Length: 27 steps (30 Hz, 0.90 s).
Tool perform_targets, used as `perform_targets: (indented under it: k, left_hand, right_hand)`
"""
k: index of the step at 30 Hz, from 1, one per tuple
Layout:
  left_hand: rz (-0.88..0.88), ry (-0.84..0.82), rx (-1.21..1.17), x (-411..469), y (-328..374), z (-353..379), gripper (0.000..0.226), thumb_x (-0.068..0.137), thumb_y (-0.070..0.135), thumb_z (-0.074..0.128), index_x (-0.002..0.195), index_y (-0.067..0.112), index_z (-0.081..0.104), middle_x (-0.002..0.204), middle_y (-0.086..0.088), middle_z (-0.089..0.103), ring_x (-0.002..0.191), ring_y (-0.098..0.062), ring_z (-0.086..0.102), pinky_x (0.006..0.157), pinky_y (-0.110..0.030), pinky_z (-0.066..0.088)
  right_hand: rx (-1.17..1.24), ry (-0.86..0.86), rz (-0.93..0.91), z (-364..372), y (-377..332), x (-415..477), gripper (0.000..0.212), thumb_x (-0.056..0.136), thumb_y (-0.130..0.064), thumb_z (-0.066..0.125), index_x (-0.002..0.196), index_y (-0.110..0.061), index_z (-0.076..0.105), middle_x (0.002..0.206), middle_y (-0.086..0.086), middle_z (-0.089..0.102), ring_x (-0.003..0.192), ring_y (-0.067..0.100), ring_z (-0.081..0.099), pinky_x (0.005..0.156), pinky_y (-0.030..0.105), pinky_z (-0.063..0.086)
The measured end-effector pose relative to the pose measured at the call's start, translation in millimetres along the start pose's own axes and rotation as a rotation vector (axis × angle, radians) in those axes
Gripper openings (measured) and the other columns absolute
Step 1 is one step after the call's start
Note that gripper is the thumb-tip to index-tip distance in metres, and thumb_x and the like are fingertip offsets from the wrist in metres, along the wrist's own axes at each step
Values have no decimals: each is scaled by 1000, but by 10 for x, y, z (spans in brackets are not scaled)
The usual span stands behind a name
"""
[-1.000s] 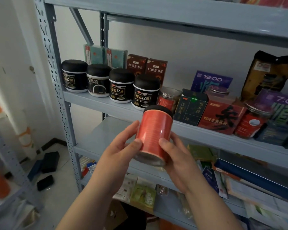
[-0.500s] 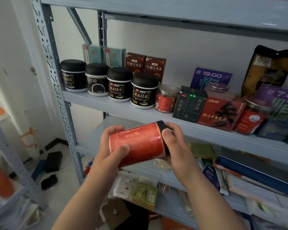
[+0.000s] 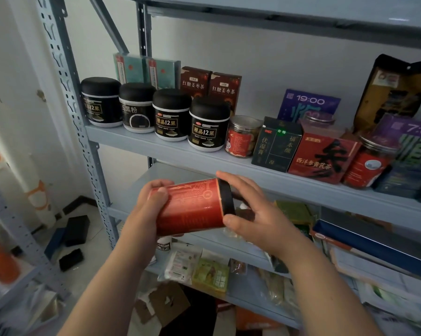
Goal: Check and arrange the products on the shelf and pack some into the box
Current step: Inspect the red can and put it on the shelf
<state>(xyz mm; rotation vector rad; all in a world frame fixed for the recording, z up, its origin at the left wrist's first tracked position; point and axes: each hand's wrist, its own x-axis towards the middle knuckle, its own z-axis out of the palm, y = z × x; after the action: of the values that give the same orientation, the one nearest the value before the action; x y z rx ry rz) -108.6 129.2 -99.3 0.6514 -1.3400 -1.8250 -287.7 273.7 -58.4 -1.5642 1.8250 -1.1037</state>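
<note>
Red canister point(image 3: 192, 206) lies sideways before the shelf point(image 3: 136, 141), left grip point(image 3: 145, 212) curled round its base, right grip point(image 3: 253, 214) pinching its black-lidded end. Checking stage, I'd say; packing is yet to come, no box visible.

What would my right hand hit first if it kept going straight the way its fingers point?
The red canister: your right hand grips its black lid. Past that, probably the shelf edge below the black jars, though depth is unclear.
</note>
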Motion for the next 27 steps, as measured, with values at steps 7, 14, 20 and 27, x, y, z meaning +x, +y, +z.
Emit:
perform_targets:
  k: [7, 14, 20, 27]
  left_hand:
    - [52, -10, -41, 19, -48, -88, 31, 84, 37, 51, 110, 28, 65, 113, -13, 64, 94, -34, 69, 67, -46, 57]
    - [50, 6, 10, 19, -109, -133, 32, 85, 37, 52, 114, 30, 64, 112, -9, 66, 97, -34, 69, 73, -50, 55]
    - [21, 11, 13, 11, -112, -100, 35, 86, 38, 53, 120, 32, 63, 123, -13, 62, 99, -33, 70, 73, -51, 59]
    - [-204, -19, -168, -39, -239, 156, 47, 88, 57, 56, 130, 39, 63, 127, -6, 69, 95, -32, 73, 65, -45, 59]
  right_hand:
    - [123, -43, 81, -55, -9, 53, 69, 86, -47, 71, 144, -62, 37, 141, -18, 55, 116, 3, 65, 92, 36, 59]
    - [94, -53, 162, -18, -9, 73, 61, 91, -68, 60, 146, -52, 38, 130, -15, 62, 96, 4, 72, 83, 32, 62]
    - [130, -83, 109, 20, 61, 88, 81, 79, -78, 63, 149, -63, 24, 145, -22, 48, 116, -2, 63, 93, 27, 57]
    - [42, 435, -151, 344, 116, 80, 49, 84, -59, 51, 132, -47, 50, 128, -17, 54, 120, 10, 56, 95, 36, 54]
